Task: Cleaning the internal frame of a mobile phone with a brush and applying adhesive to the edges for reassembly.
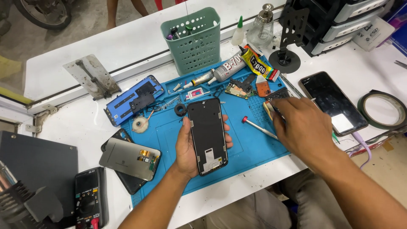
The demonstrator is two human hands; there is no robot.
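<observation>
Gripped along both long edges, the black phone frame (207,135) sits upright in your left hand (188,148), thumb on its left edge and fingertips wrapped round the right, held just above the middle of the blue work mat (237,152). Your right hand (303,127) lies palm down at the mat's right edge, fingers bent onto a small dark tool or part (277,111); whether they pinch it or only press on it cannot be told, since the hand covers the contact. Free mat surface remains below and to the right of the frame, as far as the mat's front edge near the table lip. A red-capped screwdriver (259,127) lies between your two hands, close to the right one. Behind the frame the mat is crowded: glue tubes (237,68), a small circuit board (235,90) and a black ring (180,110). A green perforated basket (193,40) stands beyond the mat's far edge. To the left lie a blue phone back (133,99) and a detached screen (129,159), with a multimeter (88,199) cut off by the bottom edge. A dark phone (333,101) rests just right of your right hand, and a tape roll (383,109) beyond it
</observation>
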